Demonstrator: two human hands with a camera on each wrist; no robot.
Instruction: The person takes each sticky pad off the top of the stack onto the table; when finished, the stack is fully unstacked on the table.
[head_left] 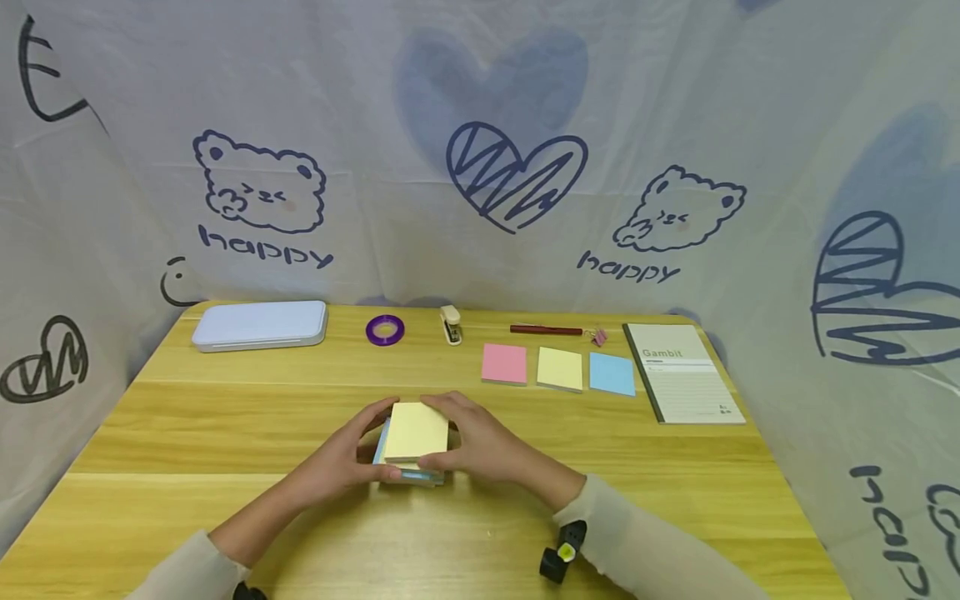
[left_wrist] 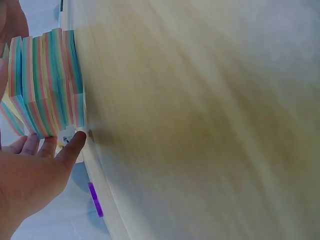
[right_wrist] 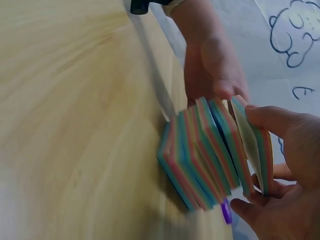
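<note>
A thick stack of multicoloured sticky notes (head_left: pixel 415 433) with a yellow top sheet lies on the wooden table (head_left: pixel 225 433), near its middle. My left hand (head_left: pixel 371 447) grips the stack's left side, thumb at the front edge. My right hand (head_left: pixel 452 433) grips the right side. In the right wrist view the stack (right_wrist: pixel 200 160) is fanned apart; my right hand (right_wrist: pixel 280 175) holds the top portion lifted with the thumb, and the left hand (right_wrist: pixel 212 65) is behind it. In the left wrist view the left hand's fingertips (left_wrist: pixel 75 140) touch the stack (left_wrist: pixel 47 85) at the table surface.
Along the back of the table lie a pale blue case (head_left: pixel 258 325), a purple tape ring (head_left: pixel 385 330), a small stapler (head_left: pixel 451 324), a red pen (head_left: pixel 545 330) and a pink clip (head_left: pixel 599 337). Pink (head_left: pixel 505 363), yellow (head_left: pixel 559 368) and blue (head_left: pixel 611 373) pads sit beside a notebook (head_left: pixel 686 383). Printed fabric walls surround the table.
</note>
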